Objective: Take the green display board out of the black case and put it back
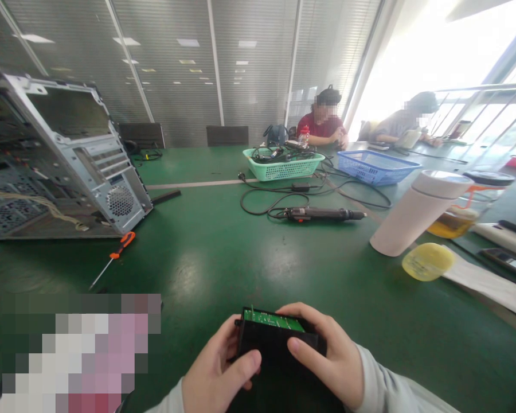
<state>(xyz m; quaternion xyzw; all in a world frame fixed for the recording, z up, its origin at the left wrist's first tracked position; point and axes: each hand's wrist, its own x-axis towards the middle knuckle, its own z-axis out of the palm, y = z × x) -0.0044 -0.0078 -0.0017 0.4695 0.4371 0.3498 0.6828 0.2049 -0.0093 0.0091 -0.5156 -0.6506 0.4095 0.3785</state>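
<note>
Both my hands hold a black plastic housing low in the view, just above the green table mat. A green circuit board sits in its open top, with a small pin standing up at one end. My left hand grips the near left side, its thumb across the front. My right hand wraps the right side, its fingers on the black wall. The underside of the housing is hidden in shadow.
An open computer case lies at left, near an orange-handled screwdriver. Ahead are an electric screwdriver, cables, and green and blue baskets. A pale pink tumbler stands at right. Two co-workers sit beyond.
</note>
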